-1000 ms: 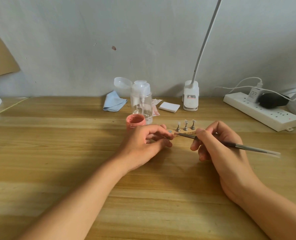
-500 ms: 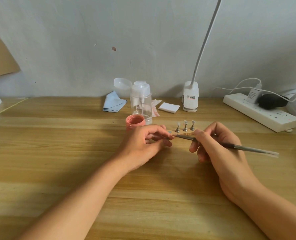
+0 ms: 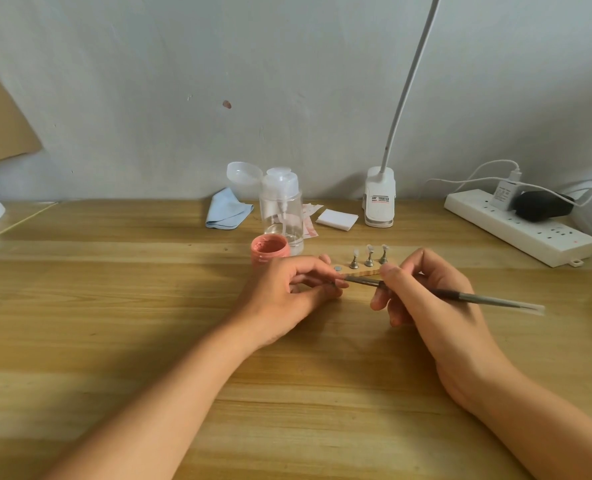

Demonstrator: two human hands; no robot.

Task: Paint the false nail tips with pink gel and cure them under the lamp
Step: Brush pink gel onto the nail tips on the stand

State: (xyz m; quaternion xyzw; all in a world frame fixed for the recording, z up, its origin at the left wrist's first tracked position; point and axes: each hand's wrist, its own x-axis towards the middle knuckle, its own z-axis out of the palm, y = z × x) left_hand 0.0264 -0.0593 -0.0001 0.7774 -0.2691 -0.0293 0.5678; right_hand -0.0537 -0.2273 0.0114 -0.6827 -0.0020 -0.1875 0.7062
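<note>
Gripping the brush (image 3: 488, 300) pen-fashion in the right hand (image 3: 436, 317), thumb and forefinger closing round the shaft near the bristle end, probably for fine control, and letting the long tail point toward the right edge of the frame. Curling the left hand (image 3: 284, 296) at centre frame, with thumb and fingertips pinching something small, most likely one nail tip on its peg, though hiding it from the camera. Bringing the bristle end right against those left fingertips, the left hand seeming to lie on its side on the table (image 3: 114, 306), likely for steadying the stroke. Showing three more nail tips (image 3: 369, 251) standing upright on pegs along a wooden strip (image 3: 363, 272) just above the hands, spaced apart, presumably for keeping wet gel off everything; looking pale rather than pink, hinting at painting barely begun. Leaving a bare metal disc (image 3: 338, 268) at the strip's left end, suggesting an emptied place. Parking the open pink gel jar (image 3: 269, 249) just above the left hand, within easy dipping reach. Waiting at upper centre by the wall, the lamp (image 3: 379, 202) on its clip base, neck rising out of the top of the frame, for curing not yet started.
</note>
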